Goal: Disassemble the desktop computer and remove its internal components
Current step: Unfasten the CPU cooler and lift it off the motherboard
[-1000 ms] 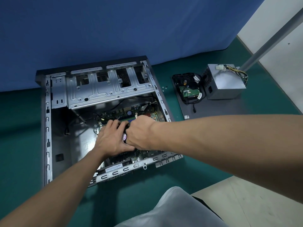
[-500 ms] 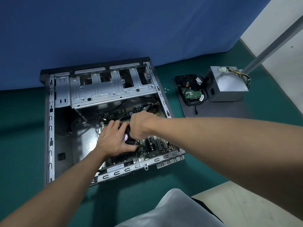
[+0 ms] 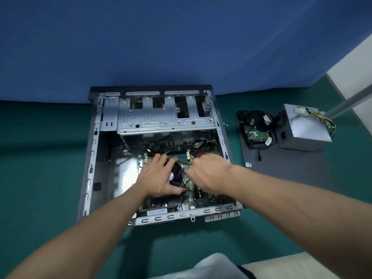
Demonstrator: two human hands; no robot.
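Green mat (image 3: pixel 40 158) holds the open PC case (image 3: pixel 94 137), black fan (image 3: pixel 177 176) in its middle. L hand (image 3: pixel 155 178) wraps round the fan; R hand (image 3: pixel 209 174) curls just beside it, too blurry to tell what it holds. Pull if the fan's plugged in & a wire could snap or the board (image 3: pixel 201 199) bend.

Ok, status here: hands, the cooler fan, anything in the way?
Left hand grips the cooler fan inside the case. Right hand curled beside it, blurred, grasp unclear. Fan on the motherboard, not yet out. No visible obstruction.
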